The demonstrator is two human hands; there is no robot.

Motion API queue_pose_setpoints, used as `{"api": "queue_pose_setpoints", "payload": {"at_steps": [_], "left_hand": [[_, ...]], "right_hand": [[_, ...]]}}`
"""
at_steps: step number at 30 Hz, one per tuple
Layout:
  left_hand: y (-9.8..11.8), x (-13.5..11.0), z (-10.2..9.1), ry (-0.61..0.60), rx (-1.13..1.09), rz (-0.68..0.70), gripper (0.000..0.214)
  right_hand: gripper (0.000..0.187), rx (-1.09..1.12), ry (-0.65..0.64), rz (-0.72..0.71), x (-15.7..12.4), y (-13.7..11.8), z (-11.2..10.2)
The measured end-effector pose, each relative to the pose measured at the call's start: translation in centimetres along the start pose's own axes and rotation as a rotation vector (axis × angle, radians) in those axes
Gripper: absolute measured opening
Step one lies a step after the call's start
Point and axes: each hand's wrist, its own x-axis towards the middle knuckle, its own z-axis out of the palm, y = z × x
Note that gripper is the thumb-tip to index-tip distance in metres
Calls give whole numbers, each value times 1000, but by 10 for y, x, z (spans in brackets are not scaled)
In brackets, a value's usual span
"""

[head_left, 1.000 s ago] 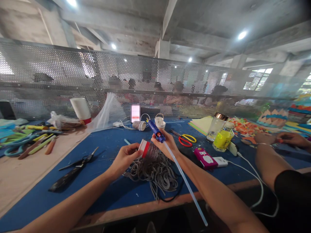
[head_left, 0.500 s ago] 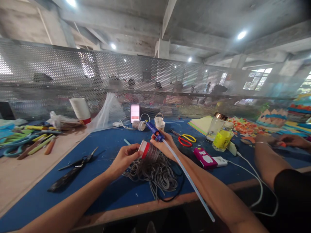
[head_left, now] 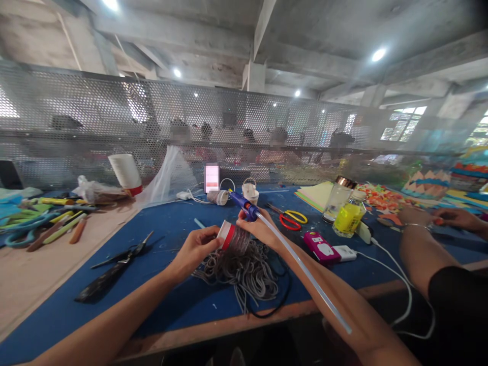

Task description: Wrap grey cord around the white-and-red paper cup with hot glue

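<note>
My left hand (head_left: 200, 247) grips a paper cup (head_left: 227, 235) with a red band, tilted on its side, with grey cord wound round part of it. In my right hand (head_left: 261, 227) is a blue glue gun (head_left: 243, 205), its nozzle pointing away to the upper left. A long clear glue stick (head_left: 308, 274) sticks out of its back over my right forearm. Under the cup lies a loose heap of grey cord (head_left: 253, 277). The fingers of my right hand are close to the cup; whether they touch it I cannot tell.
Black-handled pliers (head_left: 116, 267) lie at left, with a stack of paper cups (head_left: 125, 172) behind. Red-and-yellow scissors (head_left: 292, 219), a purple power bank (head_left: 322, 248) and a yellow bottle (head_left: 348, 216) are at right. A co-worker's hands (head_left: 455, 219) work at the far right.
The glue gun has turned slightly in my right hand, and its stick's rear end has swung right and a little up. My left hand and the cup stay put.
</note>
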Motion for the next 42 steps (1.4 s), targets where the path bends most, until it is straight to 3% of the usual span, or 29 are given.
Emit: {"api": "queue_pose_setpoints", "payload": {"at_steps": [10,42], "left_hand": [[-1,0,-1,-1,-42,-21,21],[-6,0,-3,-32,8,25,20]], "right_hand": [[21,-48,36,-1,0,-1,0],[20,-4,-48,-3,5,13,0]]}}
